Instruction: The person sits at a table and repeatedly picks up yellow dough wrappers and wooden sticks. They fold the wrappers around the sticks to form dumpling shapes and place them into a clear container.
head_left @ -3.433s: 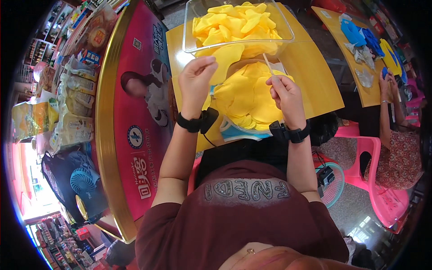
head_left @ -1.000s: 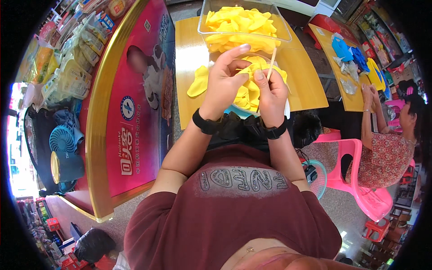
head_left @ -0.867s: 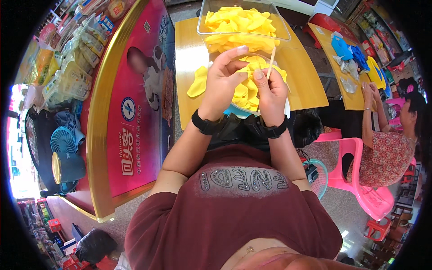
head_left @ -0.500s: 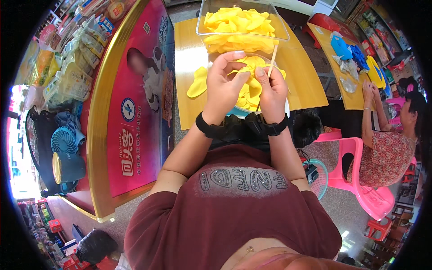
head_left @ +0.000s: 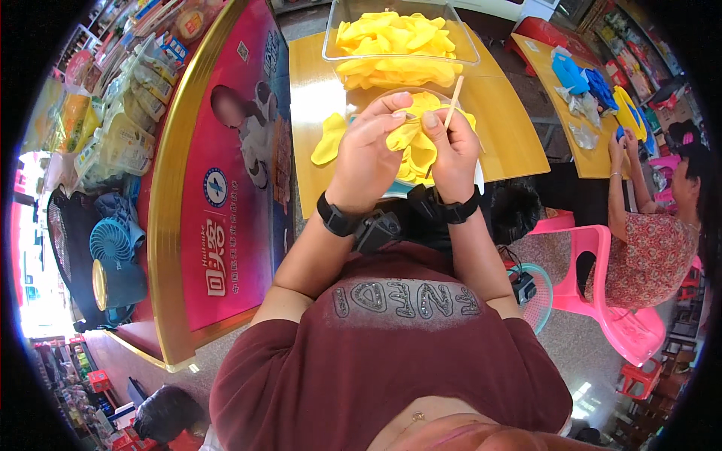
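Note:
My right hand (head_left: 455,158) is closed around a thin, pale wooden stick (head_left: 455,98) that points up past the fingers. Under its thumb it grips a soft yellow petal-shaped piece (head_left: 407,136), which looks like cloth or foam. Facing it, my left hand (head_left: 366,158) pinches thumb against forefinger beside the top of that piece. What those two fingertips hold is too small to make out. Below both hands sits a round basin (head_left: 395,193) with more yellow pieces (head_left: 417,161). Another yellow piece (head_left: 329,139) lies on the wooden table (head_left: 511,143) to the left.
A clear plastic box (head_left: 325,56) heaped with yellow pieces stands behind the basin. At left rises a gold-edged pink counter panel (head_left: 218,263). Over on the right, a person (head_left: 647,248) sits at another table (head_left: 538,71) with blue and yellow items. A pink chair (head_left: 590,263) stands between.
My left thumb has come off the yellow piece and up to the forefinger, and the left hand has shifted slightly left. My right hand still grips the stick and the piece.

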Available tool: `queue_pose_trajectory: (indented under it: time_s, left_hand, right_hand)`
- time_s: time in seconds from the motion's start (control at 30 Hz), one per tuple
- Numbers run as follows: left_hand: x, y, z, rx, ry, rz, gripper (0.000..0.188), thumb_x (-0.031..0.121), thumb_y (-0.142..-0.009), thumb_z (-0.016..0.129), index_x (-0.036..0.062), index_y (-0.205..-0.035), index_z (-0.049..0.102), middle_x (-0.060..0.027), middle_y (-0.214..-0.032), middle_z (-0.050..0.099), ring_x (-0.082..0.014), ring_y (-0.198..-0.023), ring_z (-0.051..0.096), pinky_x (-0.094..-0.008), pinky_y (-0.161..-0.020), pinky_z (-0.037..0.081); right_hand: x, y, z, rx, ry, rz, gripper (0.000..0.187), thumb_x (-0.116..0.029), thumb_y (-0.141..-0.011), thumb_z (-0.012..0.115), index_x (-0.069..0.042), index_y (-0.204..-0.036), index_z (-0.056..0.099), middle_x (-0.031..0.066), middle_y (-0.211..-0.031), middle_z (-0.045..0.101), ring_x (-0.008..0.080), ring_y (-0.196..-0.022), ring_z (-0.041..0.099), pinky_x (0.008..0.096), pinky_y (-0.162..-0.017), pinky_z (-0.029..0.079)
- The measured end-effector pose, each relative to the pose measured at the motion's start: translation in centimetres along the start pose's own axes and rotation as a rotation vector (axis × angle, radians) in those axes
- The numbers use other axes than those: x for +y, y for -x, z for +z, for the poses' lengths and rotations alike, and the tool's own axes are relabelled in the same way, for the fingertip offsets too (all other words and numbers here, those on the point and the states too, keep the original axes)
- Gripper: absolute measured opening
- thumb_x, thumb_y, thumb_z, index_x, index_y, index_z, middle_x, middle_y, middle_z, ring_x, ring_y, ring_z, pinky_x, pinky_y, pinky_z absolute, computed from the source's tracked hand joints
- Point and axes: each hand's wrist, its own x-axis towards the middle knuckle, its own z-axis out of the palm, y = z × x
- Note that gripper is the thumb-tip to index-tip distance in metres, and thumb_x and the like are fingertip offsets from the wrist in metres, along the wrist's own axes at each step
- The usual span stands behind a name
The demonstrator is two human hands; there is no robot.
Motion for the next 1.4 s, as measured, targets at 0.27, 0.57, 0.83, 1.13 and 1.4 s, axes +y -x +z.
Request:
queue_pose_trajectory:
  time_s: [0.27, 0.57, 0.83, 1.13, 1.4]
  left_hand:
    - [-0.3, -1.5, -1.6, 0.086, -0.498, 0.149, 0.029, 0.012, -0.095, 0.056, 0.0005, -0.122, 0.055, -0.0073, -0.114, 0.060, -0.0157, -0.106, 0.056, -0.0290, -0.095, 0.043]
    - [-1.8, -1.5, -1.4, -0.015, -0.620, 0.169, 0.033, 0.009, -0.088, 0.069, 0.0011, -0.117, 0.058, -0.0050, -0.109, 0.061, -0.0111, -0.101, 0.057, -0.0242, -0.089, 0.045]
    - [-0.6, -2.1, -3.3, -0.015, -0.666, 0.157, 0.021, 0.000, -0.085, 0.068, 0.0026, -0.105, 0.062, -0.0031, -0.102, 0.064, -0.0095, -0.093, 0.061, -0.0226, -0.083, 0.049]
    - [-0.8, -2.3, -4.0, 0.126, -1.276, 0.524, 0.022, -0.011, -0.080, 0.057, 0.0034, -0.097, 0.062, 0.0004, -0.092, 0.058, -0.0084, -0.081, 0.054, -0.0200, -0.075, 0.044]
    - [-1.6, -3.4, -4.8, 0.248, -0.439, 0.286, 0.036, -0.016, -0.075, 0.047, -0.0008, -0.104, 0.063, -0.0104, -0.104, 0.064, -0.0102, -0.072, 0.056, -0.0195, -0.060, 0.043]
  right_hand:
    - [-2.1, -0.7, -0.5, -0.134, -0.091, -0.001, 0.014, -0.012, -0.087, 0.071, -0.002, -0.096, 0.066, -0.0056, -0.079, 0.056, 0.0019, -0.063, 0.043, 0.0175, -0.055, 0.035]
    - [1.0, -0.3, -0.8, -0.063, -0.024, 0.011, 0.014, -0.013, -0.089, 0.069, 0.000, -0.092, 0.065, -0.0026, -0.072, 0.059, 0.0022, -0.062, 0.048, 0.0178, -0.055, 0.037]
    - [-0.4, -0.6, -1.9, -0.105, -0.414, 0.271, 0.011, -0.011, -0.090, 0.068, -0.001, -0.094, 0.064, -0.0055, -0.068, 0.053, 0.0004, -0.058, 0.042, 0.0179, -0.050, 0.031]
    - [0.0, 0.7, 0.4, -0.031, 0.014, 0.032, 0.010, -0.009, -0.085, 0.073, -0.002, -0.085, 0.066, -0.0070, -0.068, 0.051, 0.0009, -0.057, 0.038, 0.0178, -0.051, 0.030]
    - [-0.2, 1.7, 1.4, -0.060, -0.218, 0.211, 0.012, -0.012, -0.088, 0.071, -0.002, -0.089, 0.064, -0.0059, -0.066, 0.051, 0.0005, -0.053, 0.038, 0.0176, -0.046, 0.028]
